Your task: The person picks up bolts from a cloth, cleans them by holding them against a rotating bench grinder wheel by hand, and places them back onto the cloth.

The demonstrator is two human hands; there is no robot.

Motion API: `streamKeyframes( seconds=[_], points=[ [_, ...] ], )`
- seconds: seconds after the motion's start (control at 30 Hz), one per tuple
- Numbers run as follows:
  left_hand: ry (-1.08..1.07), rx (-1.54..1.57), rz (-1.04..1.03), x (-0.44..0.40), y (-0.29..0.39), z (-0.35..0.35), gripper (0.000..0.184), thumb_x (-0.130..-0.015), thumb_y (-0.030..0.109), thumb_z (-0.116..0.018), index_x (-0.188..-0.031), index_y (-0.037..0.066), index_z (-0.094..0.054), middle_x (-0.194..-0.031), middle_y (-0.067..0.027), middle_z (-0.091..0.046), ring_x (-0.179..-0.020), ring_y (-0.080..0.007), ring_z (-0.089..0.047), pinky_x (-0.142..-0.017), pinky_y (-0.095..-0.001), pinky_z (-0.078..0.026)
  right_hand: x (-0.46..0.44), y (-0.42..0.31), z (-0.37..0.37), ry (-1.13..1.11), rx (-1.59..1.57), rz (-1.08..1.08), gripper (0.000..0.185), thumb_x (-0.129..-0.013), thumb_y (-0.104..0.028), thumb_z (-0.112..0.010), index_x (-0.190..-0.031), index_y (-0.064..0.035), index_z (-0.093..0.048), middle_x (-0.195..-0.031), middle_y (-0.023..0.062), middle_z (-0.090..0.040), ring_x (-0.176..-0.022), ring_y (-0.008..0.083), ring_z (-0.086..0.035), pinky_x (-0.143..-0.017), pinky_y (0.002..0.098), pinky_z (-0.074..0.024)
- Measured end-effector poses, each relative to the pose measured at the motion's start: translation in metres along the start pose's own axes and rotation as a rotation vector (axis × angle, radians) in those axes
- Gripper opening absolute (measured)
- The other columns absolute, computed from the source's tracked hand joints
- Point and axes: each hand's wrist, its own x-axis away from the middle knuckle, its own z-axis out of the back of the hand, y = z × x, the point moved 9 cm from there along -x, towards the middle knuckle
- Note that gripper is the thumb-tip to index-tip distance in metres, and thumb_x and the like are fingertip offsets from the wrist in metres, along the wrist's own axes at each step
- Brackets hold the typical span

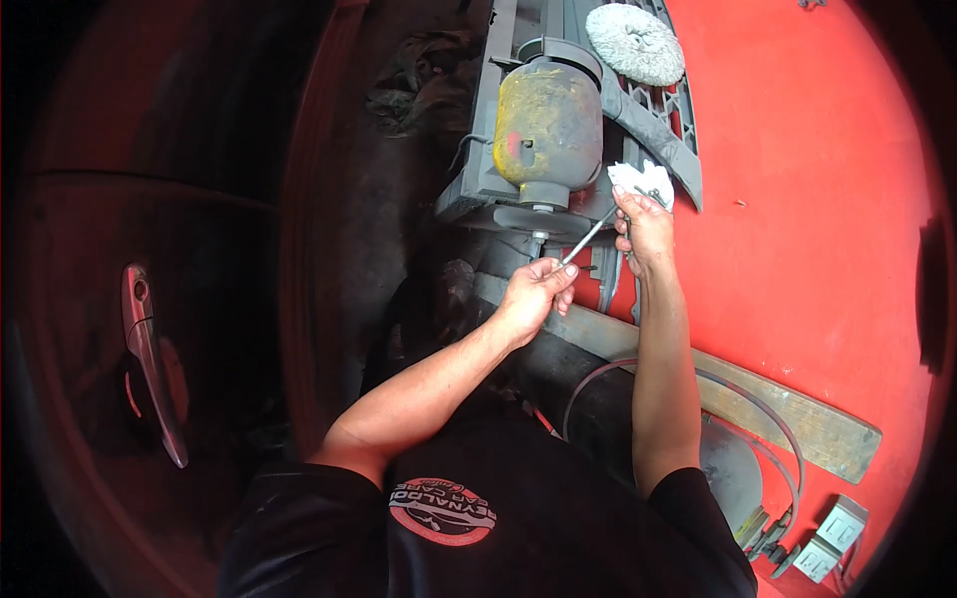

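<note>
A thin metal rod (588, 237) slants between my two hands. My left hand (536, 297) is closed round its lower end, in front of the motor's shaft. Farther right, my right hand (645, 227) is closed at the rod's upper end, beside a crumpled white cloth or paper (641, 183); small dark metal parts show at its fingertips. Just beyond my hands stands a yellow and grey motor (548, 125) with a round disc (528, 221) at its near end. A fluffy white polishing pad (635, 44) lies behind it on the right.
A grey slatted frame (653, 135) is by the motor, against a red wall (797, 199). A wooden board (788, 401) runs along the wall, with a hose (773, 414) and electrical boxes (832, 538) near it. A dark car door with a handle (152, 364) is at left.
</note>
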Motion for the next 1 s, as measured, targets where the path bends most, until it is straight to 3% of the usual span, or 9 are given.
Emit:
streamKeyframes(
  seconds=[0.07, 0.2, 0.33, 0.4, 0.47, 0.6, 1.0],
  points=[
    [0.096, -0.116, -0.14, -0.003, 0.006, 0.011, 0.016, -0.095, 0.016, -0.057, -0.092, 0.0, -0.059, -0.068, -0.0021, -0.057, -0.057, -0.0095, -0.051, -0.055, -0.0236, -0.042, 0.0, 0.008, 0.006, 0.009, -0.013, -0.018, 0.025, -0.082, -0.023, -0.075, -0.083, -0.0071, -0.057, -0.067, -0.0033, -0.049, -0.051, 0.0044, -0.042, -0.037, 0.0186, -0.029],
    [0.091, -0.186, -0.16, 0.0, 0.0, 0.005, 0.016, -0.095, 0.014, -0.056, -0.093, -0.001, -0.06, -0.067, -0.0018, -0.056, -0.058, -0.0091, -0.05, -0.055, -0.0235, -0.042, 0.004, 0.01, 0.01, 0.005, 0.009, -0.014, 0.026, -0.082, -0.025, -0.076, -0.085, -0.0064, -0.058, -0.068, -0.0034, -0.049, -0.051, 0.0042, -0.042, -0.037, 0.0184, -0.029],
    [0.086, -0.23, -0.178, 0.0, 0.004, 0.006, 0.018, -0.096, 0.015, -0.054, -0.091, -0.002, -0.059, -0.067, -0.0025, -0.056, -0.056, -0.0096, -0.05, -0.055, -0.0239, -0.043, 0.006, 0.009, -0.001, -0.22, -0.151, -0.009, 0.027, -0.086, -0.026, -0.07, -0.092, -0.002, -0.06, -0.073, -0.0015, -0.048, -0.055, 0.0049, -0.044, -0.038, 0.018, -0.0298],
    [0.094, -0.26, -0.209, -0.001, 0.009, 0.008, 0.02, -0.096, 0.016, -0.054, -0.091, -0.002, -0.059, -0.067, -0.003, -0.056, -0.056, -0.01, -0.05, -0.055, -0.0242, -0.043, 0.002, 0.008, -0.003, -0.219, -0.15, 0.024, 0.027, -0.087, -0.026, -0.069, -0.093, -0.0012, -0.06, -0.073, -0.0012, -0.048, -0.056, 0.0052, -0.044, -0.038, 0.0179, -0.03],
    [0.099, -0.069, -0.138, -0.002, 0.002, 0.012, 0.022, -0.096, 0.018, -0.054, -0.091, -0.003, -0.06, -0.067, -0.004, -0.057, -0.056, -0.0109, -0.051, -0.055, -0.0246, -0.043, -0.002, 0.008, -0.006, -0.218, -0.146, 0.052, 0.027, -0.088, -0.026, -0.068, -0.094, -0.0005, -0.06, -0.074, -0.0008, -0.048, -0.056, 0.0054, -0.045, -0.038, 0.0179, -0.0303],
    [0.159, 0.027, -0.092, -0.003, -0.002, 0.014, 0.022, -0.096, 0.019, -0.054, -0.092, -0.003, -0.059, -0.067, -0.0057, -0.058, -0.056, -0.0125, -0.053, -0.057, -0.0263, -0.046, -0.01, 0.01, -0.013, -0.153, -0.145, 0.03, 0.028, -0.087, -0.027, -0.069, -0.093, -0.0006, -0.06, -0.074, -0.0009, -0.049, -0.056, 0.0053, -0.044, -0.038, 0.0179, -0.0307],
    [0.07, 0.148, -0.136, -0.032, 0.005, -0.013, 0.015, -0.096, 0.011, -0.051, -0.094, -0.002, -0.058, -0.072, -0.0066, -0.06, -0.061, -0.0135, -0.056, -0.059, -0.0282, -0.048, -0.041, -0.016, 0.003, -0.043, -0.056, 0.043, 0.027, -0.083, -0.027, -0.074, -0.086, -0.0038, -0.061, -0.066, -0.0025, -0.05, -0.05, 0.0046, -0.041, -0.037, 0.0183, -0.0286]
  ],
)
